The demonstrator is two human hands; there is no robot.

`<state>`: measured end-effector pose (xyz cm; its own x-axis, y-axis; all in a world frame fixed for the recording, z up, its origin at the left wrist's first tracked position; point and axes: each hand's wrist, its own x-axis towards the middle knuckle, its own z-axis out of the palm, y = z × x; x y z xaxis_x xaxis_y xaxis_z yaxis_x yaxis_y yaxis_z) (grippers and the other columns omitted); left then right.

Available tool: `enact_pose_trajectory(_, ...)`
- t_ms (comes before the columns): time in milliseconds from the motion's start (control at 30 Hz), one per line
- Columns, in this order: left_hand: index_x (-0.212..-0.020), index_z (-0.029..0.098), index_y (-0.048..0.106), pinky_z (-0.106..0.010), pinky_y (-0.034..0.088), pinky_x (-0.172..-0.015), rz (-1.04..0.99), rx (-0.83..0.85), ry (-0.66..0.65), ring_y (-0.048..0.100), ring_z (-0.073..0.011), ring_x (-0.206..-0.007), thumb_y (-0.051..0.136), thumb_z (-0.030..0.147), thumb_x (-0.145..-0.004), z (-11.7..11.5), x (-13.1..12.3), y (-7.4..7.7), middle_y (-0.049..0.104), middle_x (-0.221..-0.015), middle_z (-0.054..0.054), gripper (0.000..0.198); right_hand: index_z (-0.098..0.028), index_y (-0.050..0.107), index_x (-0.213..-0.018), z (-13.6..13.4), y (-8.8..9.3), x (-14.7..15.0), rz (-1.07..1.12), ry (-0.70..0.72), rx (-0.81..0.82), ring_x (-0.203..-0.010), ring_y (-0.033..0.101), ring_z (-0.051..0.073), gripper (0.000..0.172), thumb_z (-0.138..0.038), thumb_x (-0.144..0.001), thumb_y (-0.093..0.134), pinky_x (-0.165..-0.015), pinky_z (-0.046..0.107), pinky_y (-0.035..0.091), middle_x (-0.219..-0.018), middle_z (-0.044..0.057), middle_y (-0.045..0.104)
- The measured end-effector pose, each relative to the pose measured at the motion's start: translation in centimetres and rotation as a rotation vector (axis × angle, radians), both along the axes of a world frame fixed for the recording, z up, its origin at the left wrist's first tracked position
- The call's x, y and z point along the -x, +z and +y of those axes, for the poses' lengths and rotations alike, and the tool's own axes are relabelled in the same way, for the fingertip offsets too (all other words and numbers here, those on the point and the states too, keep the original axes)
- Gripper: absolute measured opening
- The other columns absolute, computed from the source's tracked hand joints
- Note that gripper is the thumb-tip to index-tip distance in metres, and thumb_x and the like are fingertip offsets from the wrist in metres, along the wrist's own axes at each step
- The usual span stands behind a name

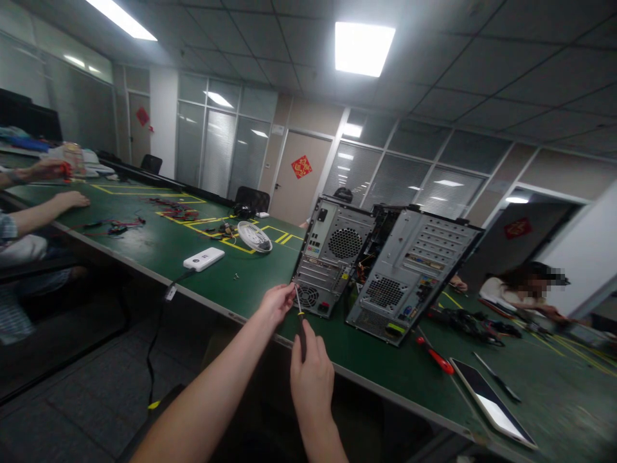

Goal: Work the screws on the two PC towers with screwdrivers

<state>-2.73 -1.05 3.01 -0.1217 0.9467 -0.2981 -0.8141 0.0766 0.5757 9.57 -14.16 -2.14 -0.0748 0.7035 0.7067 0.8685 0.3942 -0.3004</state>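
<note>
My right hand [311, 373] is closed round the dark handle of a screwdriver [300, 318] whose shaft points up toward the rear panel of the left computer case [332, 257]. My left hand [277, 302] pinches near the screwdriver's tip, right by the case's lower left corner. A second open computer case [409, 270] stands upright just to the right of the first. Both cases rest on the green table [202, 283].
A white box with a cable [204, 259], a white round fan [254, 236] and loose wires [178, 209] lie to the left. A red-handled screwdriver [436, 357], a tablet [491, 402] and cables [472, 321] lie to the right. Another person's arms [43, 212] rest far left; a seated person [520, 292] is far right.
</note>
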Motion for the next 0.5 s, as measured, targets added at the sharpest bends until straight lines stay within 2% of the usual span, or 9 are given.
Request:
enact_pose_trajectory(333, -0.076, 0.009, 0.067, -0.012, 0.037, -0.041, 0.041, 0.0, 0.0, 0.058, -0.0032, -0.047, 0.069, 0.003, -0.091, -0.1, 0.0, 0.1, 0.068, -0.064, -0.002, 0.016, -0.016, 0.061, -0.142, -0.3, 0.5, 0.8, -0.055, -0.01, -0.016, -0.083, 0.072, 0.023, 0.044, -0.034, -0.111, 0.036, -0.071, 0.031, 0.056, -0.099, 0.011, 0.07)
enact_pose_trajectory(500, -0.074, 0.011, 0.066, -0.012, 0.037, -0.042, 0.033, -0.031, 0.001, 0.058, -0.004, -0.047, 0.082, 0.005, -0.081, 0.7, 0.1, -0.7, 0.068, -0.065, -0.002, 0.018, -0.016, 0.061, -0.141, -0.4, 0.6, 1.0, -0.064, -0.008, -0.03, -0.083, 0.072, 0.022, 0.044, -0.035, -0.111, 0.035, -0.07, 0.03, 0.056, -0.097, 0.011, 0.07)
